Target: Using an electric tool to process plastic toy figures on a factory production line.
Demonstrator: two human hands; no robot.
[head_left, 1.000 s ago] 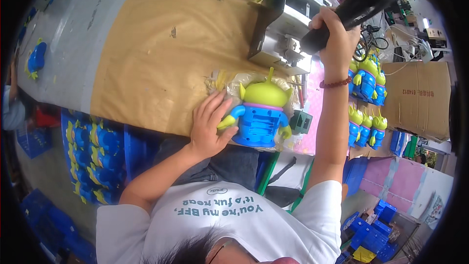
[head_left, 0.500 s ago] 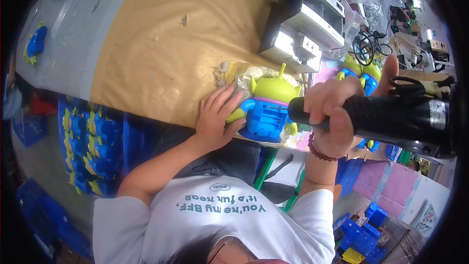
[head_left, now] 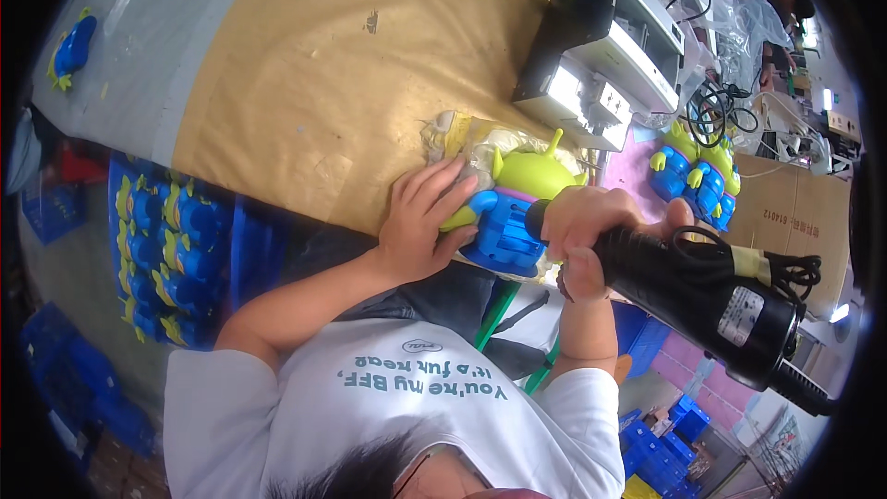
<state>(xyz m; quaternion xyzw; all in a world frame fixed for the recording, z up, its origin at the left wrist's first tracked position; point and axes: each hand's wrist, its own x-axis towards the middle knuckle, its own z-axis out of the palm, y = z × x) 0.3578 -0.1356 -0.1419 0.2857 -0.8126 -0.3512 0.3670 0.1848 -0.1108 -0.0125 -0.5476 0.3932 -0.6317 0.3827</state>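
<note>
Toy figure (head_left: 510, 233) just right of frame centre, by the counter (head_left: 286, 111) edge, head tilting up-right; left hand (head_left: 420, 220) touching, straddling its arm, whether pinching, cannot tell; right hand (head_left: 589, 222) just rightward, grip wrapped round black tool (head_left: 688, 300), slanting up-left toward figure.

- Open passage: tan sheet (head_left: 286, 83), left of and beyond toy figure (head_left: 506, 226).
- Left hand (head_left: 423, 220) blocks toy's left side.
- Right hand (head_left: 591, 229) plus black power tool (head_left: 679, 285) block its right.
- White-and-black machine (head_left: 601, 74) stands just beyond toy's head; tight gap between.
- Standing figures (head_left: 704, 180), black cables (head_left: 735, 90) crowd the right, past machine.
</note>
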